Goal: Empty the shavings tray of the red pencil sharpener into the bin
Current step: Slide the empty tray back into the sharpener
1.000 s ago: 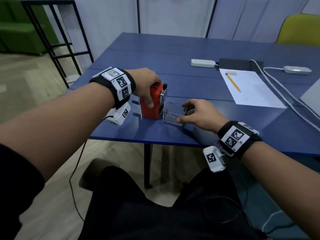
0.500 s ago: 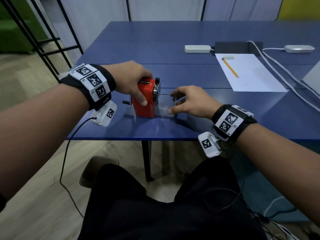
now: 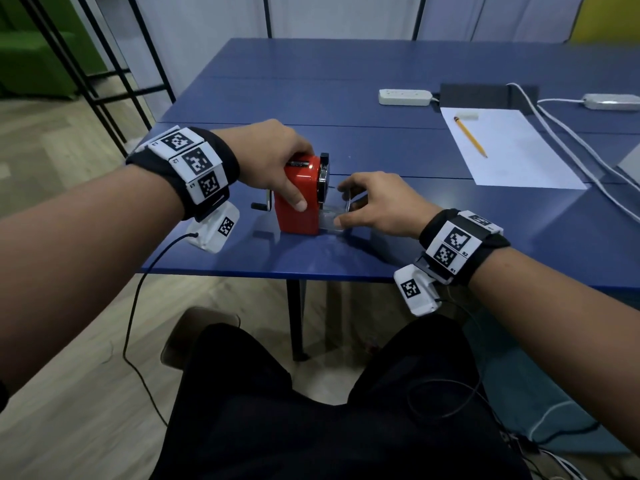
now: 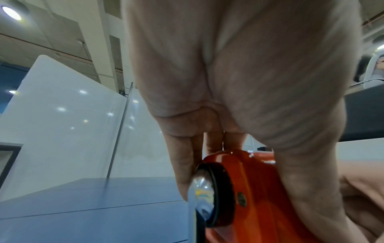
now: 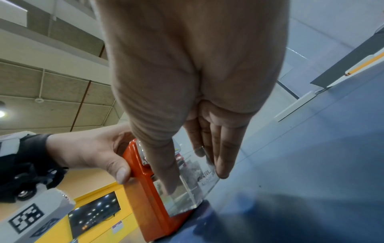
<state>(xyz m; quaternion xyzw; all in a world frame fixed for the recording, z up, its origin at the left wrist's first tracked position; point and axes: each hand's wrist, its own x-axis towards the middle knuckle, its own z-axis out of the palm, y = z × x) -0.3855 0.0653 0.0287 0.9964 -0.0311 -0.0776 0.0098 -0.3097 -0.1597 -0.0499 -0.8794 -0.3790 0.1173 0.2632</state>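
Blue table [image 3: 381, 74] near its front edge, red pencil sharpener [image 3: 300, 199] upright, left hand [image 3: 273, 157] clasped over its top, clear shavings tray [image 3: 334, 216] partly in its right side, right hand [image 3: 384, 206] pinching tray, pencil [image 3: 471, 136] on paper [image 3: 509, 154] well apart.

A blue table [image 3: 363, 74] fills the middle of the room, its top split by thin seams, a dark leg [image 3: 296, 317] dropping to pale wood-look flooring [image 3: 52, 161]. Behind it, white partition panels [image 3: 207, 26] stand in dark frames. Off to the left, a black metal rack [image 3: 114, 74] and a green sofa [image 3: 31, 60]. A flash of yellow chair [image 3: 609, 15] sits at top right. Up above, in the left wrist view, a round ceiling light [image 4: 11, 12] glows.
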